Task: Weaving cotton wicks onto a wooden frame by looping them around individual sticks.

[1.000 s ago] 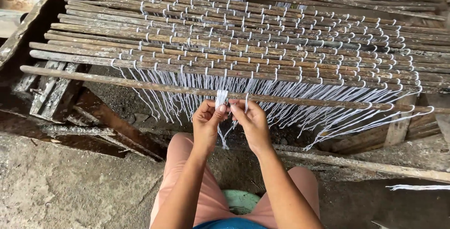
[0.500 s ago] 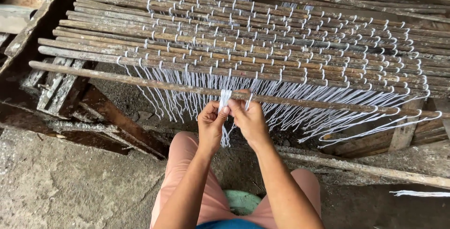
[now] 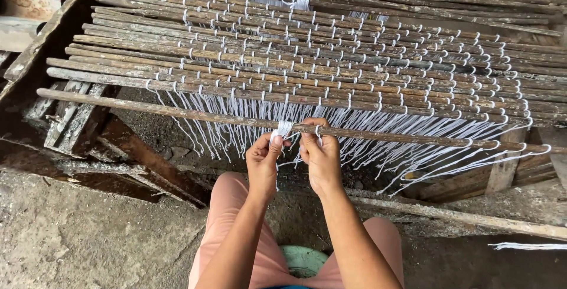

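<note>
Rough concrete floor (image 3: 71,242) below; both hands have risen to the nearest weathered wooden slat (image 3: 147,107): left hand (image 3: 264,160) pinching the white cord bundle (image 3: 282,129), right hand (image 3: 321,154) gripping a white strand (image 3: 317,130).

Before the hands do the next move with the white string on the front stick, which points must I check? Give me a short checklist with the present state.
1. Left hand pinches the white string: ok.
2. Right hand touches the front stick: ok.
3. String wraps fully around the stick: cannot tell, fingers hide it.
4. Front stick lies across the frame, level: ok.
5. Hanging strings untangled: cannot tell.
</note>
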